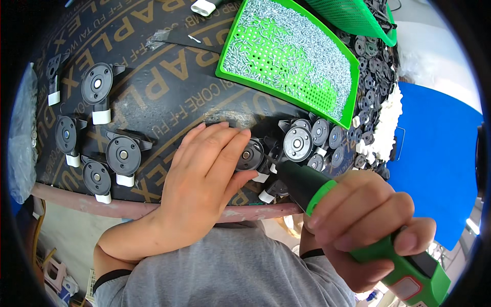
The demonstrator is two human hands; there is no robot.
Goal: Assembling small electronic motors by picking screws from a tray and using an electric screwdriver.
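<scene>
My left hand (200, 180) lies over a black round plastic part (250, 155), its fingertips and thumb closed on the part's left side. A white end piece sticks out at the lower edge of that part. My right hand (365, 217) is wrapped round the grip of a green and black power screwdriver (303, 185). The screwdriver's bit (270, 159) points left, close beside the held part; whether it touches cannot be made out. To the right of the bit is a cluster of similar black round parts (298, 144), some with white ends.
A green perforated tray (225, 77) holds many small silver screws. Several black assemblies with white ends (123, 155) lie at the left. Black pieces (364, 97) and white pieces (381, 128) are heaped right, by a blue panel (434, 158). A green basket (353, 20) stands behind.
</scene>
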